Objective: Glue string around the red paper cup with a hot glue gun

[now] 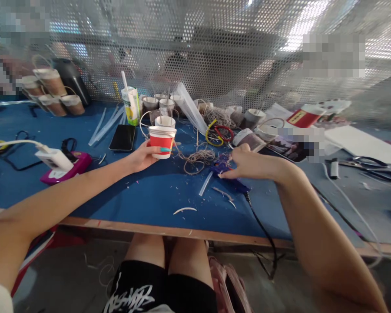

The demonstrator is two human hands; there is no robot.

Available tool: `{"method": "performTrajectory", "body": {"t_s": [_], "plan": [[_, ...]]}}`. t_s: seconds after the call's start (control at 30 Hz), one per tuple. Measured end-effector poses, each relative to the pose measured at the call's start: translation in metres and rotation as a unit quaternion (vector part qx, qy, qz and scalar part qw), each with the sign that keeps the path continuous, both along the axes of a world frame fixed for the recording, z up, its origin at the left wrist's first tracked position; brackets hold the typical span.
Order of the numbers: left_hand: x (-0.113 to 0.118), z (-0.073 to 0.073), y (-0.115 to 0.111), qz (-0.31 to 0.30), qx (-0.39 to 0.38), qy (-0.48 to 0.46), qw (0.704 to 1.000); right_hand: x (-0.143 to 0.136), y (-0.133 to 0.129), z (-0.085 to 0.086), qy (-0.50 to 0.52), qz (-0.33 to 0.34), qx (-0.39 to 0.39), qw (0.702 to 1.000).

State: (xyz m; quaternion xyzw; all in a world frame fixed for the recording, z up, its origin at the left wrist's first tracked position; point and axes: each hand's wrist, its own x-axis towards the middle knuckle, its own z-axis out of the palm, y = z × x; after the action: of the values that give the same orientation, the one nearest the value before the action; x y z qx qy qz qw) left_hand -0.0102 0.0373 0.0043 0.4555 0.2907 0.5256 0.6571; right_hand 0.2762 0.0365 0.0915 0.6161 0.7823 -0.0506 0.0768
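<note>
My left hand [145, 156] is closed round a red and white paper cup [161, 140], held upright near the middle of the table. My right hand [244, 163] grips a blue glue gun [230, 174] low over the tabletop, its black cord running off the front edge. Part of the gun is hidden under my fingers. Between the two hands lies a loose tangle of twine [198, 161]. A clear glue stick [205, 183] shows just below the gun's front end.
Behind the cup stand several paper cups [150, 103] and a drink carton [130, 106] with a straw. A phone [122, 137] and a pink power strip [67, 167] lie to the left. Scissors [368, 167] rest at right. A perforated metal screen [215, 56] borders the back.
</note>
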Motion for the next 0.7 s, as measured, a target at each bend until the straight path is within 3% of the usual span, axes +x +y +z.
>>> {"method": "performTrajectory", "body": {"t_s": [0.23, 0.4, 0.5, 0.57, 0.7], "plan": [[-0.001, 0.001, -0.003, -0.064, -0.03, -0.017, 0.997, -0.013, -0.041, -0.031, -0.092, -0.038, 0.091, 0.991], [-0.003, -0.001, -0.001, -0.056, -0.048, 0.002, 0.997, -0.005, -0.038, -0.049, -0.055, -0.055, 0.136, 0.988], [-0.001, 0.0, -0.002, -0.063, -0.037, 0.011, 0.997, 0.007, -0.028, -0.047, 0.07, -0.044, 0.193, 0.978], [0.001, 0.001, -0.002, -0.067, -0.035, 0.007, 0.997, 0.01, -0.025, -0.037, 0.224, -0.013, 0.226, 0.948], [0.002, 0.004, -0.004, -0.063, -0.054, 0.003, 0.997, -0.003, -0.028, -0.006, 0.541, 0.003, 0.075, 0.838]]}}
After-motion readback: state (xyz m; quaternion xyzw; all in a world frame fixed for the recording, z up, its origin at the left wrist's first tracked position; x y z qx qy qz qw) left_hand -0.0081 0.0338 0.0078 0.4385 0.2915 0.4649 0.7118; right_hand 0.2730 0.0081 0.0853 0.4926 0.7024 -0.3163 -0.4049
